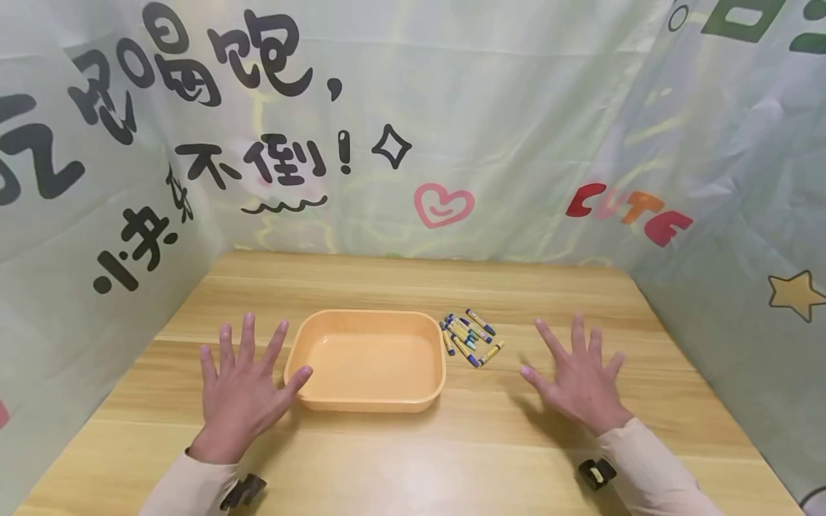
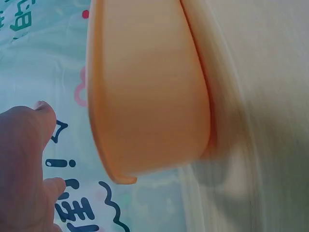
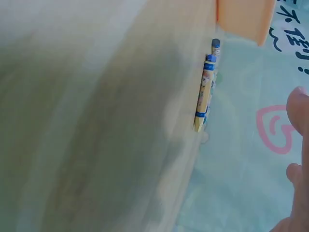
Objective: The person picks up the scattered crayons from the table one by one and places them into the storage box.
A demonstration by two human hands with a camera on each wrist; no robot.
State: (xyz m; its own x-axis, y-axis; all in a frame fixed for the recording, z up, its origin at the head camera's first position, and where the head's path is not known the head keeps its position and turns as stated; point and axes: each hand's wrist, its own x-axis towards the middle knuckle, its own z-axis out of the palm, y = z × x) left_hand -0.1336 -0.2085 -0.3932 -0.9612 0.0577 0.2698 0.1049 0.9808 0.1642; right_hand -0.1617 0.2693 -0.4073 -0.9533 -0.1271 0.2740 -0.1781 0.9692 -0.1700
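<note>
An orange plastic tray (image 1: 371,405) stands on the table, its inside bare in the head view. Just right of it lies a loose pile of several crayons (image 1: 461,333) in patterned wrappers, with blue, green and yellow ends. My left hand (image 1: 241,394) is spread beside the tray's left end, its thumb overlapping the rim in the head view; whether they touch I cannot tell. To the right of the crayons, my right hand (image 1: 581,380) hovers with fingers spread, holding nothing. The right wrist view shows the crayons (image 3: 205,92) side-on, apart from the hand.
A wooden table (image 1: 400,459) fills the lower part of the head view. Printed cloth (image 1: 516,129) encloses it at the back and both sides. Each wrist carries a small black device, such as the one by the right sleeve (image 1: 645,459).
</note>
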